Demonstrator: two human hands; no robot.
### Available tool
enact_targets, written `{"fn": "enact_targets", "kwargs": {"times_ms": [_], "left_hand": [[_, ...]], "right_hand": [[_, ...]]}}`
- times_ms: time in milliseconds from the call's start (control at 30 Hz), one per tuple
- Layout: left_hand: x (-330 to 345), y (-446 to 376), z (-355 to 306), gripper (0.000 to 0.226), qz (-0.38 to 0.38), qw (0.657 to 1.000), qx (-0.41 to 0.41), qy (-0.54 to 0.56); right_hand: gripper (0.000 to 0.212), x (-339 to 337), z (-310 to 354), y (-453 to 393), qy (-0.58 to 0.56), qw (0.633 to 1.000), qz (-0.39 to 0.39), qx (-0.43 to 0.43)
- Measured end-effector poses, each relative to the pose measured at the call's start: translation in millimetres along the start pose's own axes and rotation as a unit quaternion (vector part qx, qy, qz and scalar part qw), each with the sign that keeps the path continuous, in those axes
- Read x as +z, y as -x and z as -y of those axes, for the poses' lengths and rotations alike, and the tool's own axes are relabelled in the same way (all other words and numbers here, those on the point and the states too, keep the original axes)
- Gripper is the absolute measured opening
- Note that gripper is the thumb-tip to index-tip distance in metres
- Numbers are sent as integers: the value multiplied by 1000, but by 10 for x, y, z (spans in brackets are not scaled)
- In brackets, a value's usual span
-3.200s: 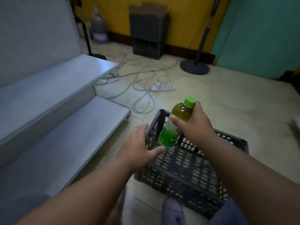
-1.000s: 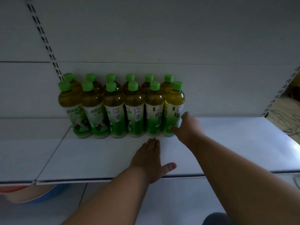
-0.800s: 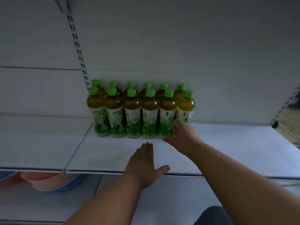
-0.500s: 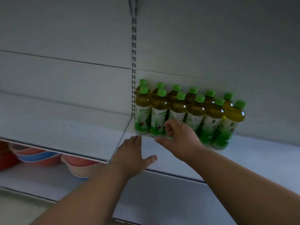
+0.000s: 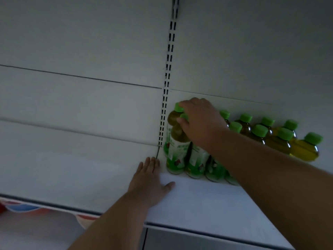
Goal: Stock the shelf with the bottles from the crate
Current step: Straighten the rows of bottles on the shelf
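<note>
Two rows of green-capped tea bottles [image 5: 259, 131] stand at the back of the white shelf [image 5: 198, 204], against the back panel. My right hand [image 5: 201, 121] lies over the caps at the left end of the rows, with fingertips on the back-left cap and the thumb against the cap of the front-left bottle [image 5: 177, 148]. It does not lift any bottle. My left hand [image 5: 149, 181] rests flat, palm down, on the shelf just left of the bottles. My right forearm hides the lower parts of several bottles. The rightmost bottle [image 5: 304, 148] looks paler. The crate is out of view.
A slotted upright post [image 5: 168, 69] runs up the back panel just left of the bottles. Left of it lies another white shelf bay [image 5: 63, 174]. Red and blue plastic basins [image 5: 21, 207] show on a lower shelf at bottom left.
My right hand set the last bottle at the right end, then moved left along the front row and up onto the leftmost caps. The view swung left. My left hand stayed flat on the shelf.
</note>
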State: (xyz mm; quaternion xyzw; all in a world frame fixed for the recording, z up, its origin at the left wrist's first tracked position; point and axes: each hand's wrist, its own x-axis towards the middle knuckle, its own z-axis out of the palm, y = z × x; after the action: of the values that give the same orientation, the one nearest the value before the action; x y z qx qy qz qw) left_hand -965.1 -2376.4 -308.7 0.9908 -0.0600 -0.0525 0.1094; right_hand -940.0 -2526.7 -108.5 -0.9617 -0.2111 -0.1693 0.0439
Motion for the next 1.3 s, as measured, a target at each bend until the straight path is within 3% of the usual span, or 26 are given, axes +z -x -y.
{"fn": "enact_targets", "kwargs": {"times_ms": [100, 167, 533, 867, 1067, 1300], "left_hand": [[71, -11, -10, 101, -4, 999, 6, -32], [70, 8, 1, 101, 4, 999, 11, -36], [94, -40, 42, 105, -2, 999, 17, -40], [67, -26, 29, 105, 6, 1000, 13, -27], [-173, 83, -18, 114, 38, 999, -5, 28], [-960, 264, -265, 105, -150, 981, 47, 118]], "right_hand": [[30, 33, -3, -217, 22, 993, 113, 23], [31, 39, -10, -254, 6, 989, 147, 29], [37, 48, 139, -322, -11, 995, 85, 42], [38, 66, 137, -292, -32, 993, 89, 65], [28, -101, 71, -50, -92, 990, 21, 104], [23, -259, -414, 309, -64, 988, -11, 139]]}}
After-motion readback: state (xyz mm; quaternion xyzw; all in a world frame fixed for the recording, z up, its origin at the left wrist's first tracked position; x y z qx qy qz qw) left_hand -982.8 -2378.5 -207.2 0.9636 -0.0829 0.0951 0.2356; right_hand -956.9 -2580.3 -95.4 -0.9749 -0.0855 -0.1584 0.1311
